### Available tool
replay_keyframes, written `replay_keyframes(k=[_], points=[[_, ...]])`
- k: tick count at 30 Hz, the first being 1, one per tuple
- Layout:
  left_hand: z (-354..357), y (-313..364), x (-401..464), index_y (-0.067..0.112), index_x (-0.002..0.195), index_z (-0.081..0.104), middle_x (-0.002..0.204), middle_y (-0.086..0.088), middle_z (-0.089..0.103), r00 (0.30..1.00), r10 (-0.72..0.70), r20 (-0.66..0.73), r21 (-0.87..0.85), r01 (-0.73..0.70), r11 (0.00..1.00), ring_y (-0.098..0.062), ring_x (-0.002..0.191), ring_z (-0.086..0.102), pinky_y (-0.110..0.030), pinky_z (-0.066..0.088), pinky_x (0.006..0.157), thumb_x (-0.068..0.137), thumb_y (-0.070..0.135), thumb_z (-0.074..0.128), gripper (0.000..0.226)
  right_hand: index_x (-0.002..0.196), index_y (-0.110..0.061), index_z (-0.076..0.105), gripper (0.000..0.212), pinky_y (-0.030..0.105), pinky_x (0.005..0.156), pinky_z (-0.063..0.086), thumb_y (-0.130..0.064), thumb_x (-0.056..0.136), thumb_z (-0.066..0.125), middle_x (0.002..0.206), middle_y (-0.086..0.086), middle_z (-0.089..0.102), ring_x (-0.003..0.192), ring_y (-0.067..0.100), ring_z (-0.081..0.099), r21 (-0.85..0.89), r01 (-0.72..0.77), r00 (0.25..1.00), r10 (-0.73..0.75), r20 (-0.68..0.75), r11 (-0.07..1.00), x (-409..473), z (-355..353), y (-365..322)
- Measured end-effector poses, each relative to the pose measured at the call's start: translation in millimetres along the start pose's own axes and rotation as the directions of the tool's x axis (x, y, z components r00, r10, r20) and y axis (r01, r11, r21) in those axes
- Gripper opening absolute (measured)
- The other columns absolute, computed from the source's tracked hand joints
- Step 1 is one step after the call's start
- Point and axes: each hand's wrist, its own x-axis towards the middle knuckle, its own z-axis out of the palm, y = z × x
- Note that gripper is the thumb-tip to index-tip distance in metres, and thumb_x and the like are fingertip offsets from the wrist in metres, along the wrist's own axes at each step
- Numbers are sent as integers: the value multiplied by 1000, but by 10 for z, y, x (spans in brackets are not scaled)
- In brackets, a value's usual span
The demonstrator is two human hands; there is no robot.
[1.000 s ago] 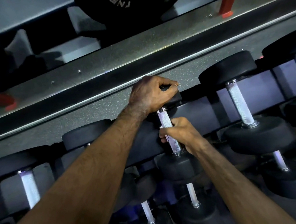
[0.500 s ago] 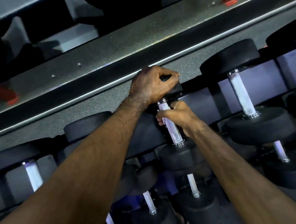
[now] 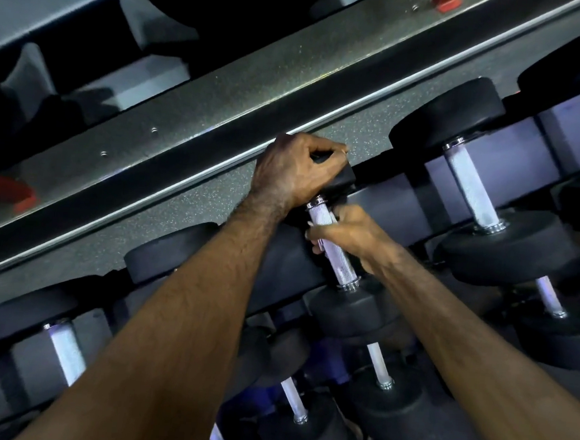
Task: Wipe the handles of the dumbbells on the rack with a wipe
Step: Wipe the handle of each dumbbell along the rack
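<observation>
Gym rack, dim. Left hand gripping dumbbell head; right hand curled round handle, mid-wipe. Wipe unseen. Next, probably: slide down toward lower collar.

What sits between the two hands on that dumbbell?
Head view: only a short bare stretch of the knurled handle separates the left hand from the right hand.
</observation>
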Motion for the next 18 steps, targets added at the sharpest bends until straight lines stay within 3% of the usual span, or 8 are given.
replay_keyframes(k=[3,6,9,11,14,18], points=[[4,-17,7,54,106,82,113,37,74,1000,0,-8,-9,0,1000,4,106,72,-32,61,95,71,74,45,55,95,-2,69,17,21,51,49,-3,81,80,75,17,72,61,20,68,-107,-83,986,97,134,991,-177,-128,205],[-7,-6,-2,53,106,82,112,36,75,1000,8,-8,-1,-8,1000,4,103,73,-31,61,93,71,73,45,54,104,0,73,21,12,45,41,-4,84,79,81,13,74,56,6,65,-49,-9,997,13,82,999,-116,-167,103],[-12,13,-13,53,106,82,111,36,75,1000,14,-10,5,-14,1000,3,96,73,-26,61,86,71,74,44,56,104,-9,77,23,17,63,49,1,86,67,85,-2,74,64,-1,62,8,102,994,-103,33,995,-101,-216,6],[-12,2,-11,53,106,82,111,38,74,1000,12,-8,1,-12,1000,5,98,73,-26,61,88,71,74,44,56,107,-20,80,38,28,75,55,1,84,57,90,-7,79,76,3,70,-77,148,989,-147,21,986,-217,-238,126],[-6,-13,1,55,106,81,112,41,72,1000,1,-15,1,-1,1000,7,104,71,-29,61,94,72,74,45,53,111,-29,81,40,32,88,62,-6,87,58,93,-10,81,89,5,76,-244,149,962,-198,-187,958,-429,-199,284],[-7,-11,4,54,104,81,110,41,72,1000,14,0,2,-14,1000,8,104,71,-32,60,95,73,72,46,51,94,-26,74,15,39,81,60,-30,80,79,86,-10,76,82,11,73,-264,183,896,-271,-353,947,-337,-29,149]])
